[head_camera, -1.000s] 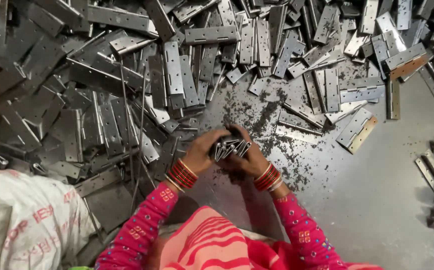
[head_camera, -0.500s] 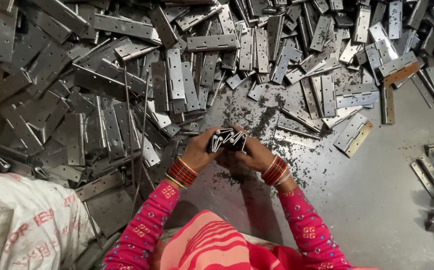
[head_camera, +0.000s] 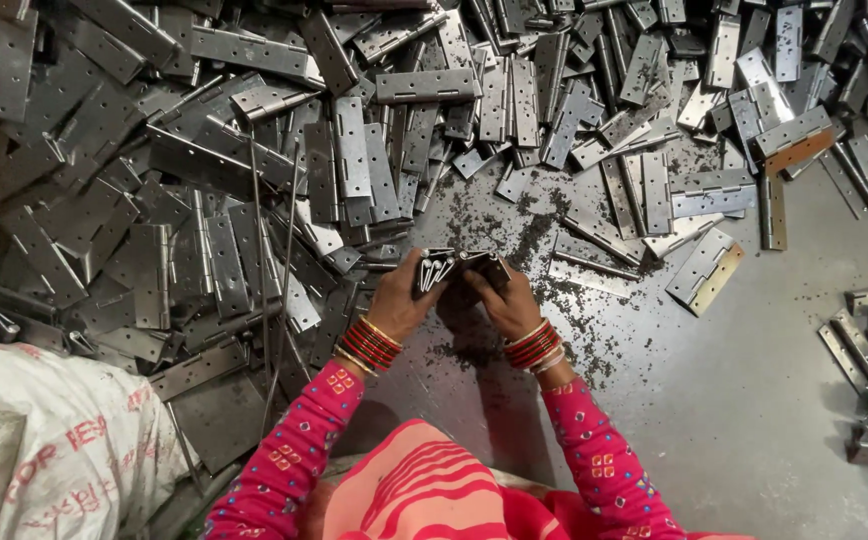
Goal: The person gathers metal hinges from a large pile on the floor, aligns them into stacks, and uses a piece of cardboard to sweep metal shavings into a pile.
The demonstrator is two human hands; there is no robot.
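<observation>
Two hands, left hand [head_camera: 401, 300] and right hand [head_camera: 507, 303], each grip closed on one metal hinge [head_camera: 459, 268] held between them

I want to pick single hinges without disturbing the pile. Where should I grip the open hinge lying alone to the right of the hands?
Probably by the long edges of the lone open hinge, from above. It lies flat and diagonal on the grey floor, seemingly touching no other hinge, so both edges look free for a hand to pinch.
</observation>
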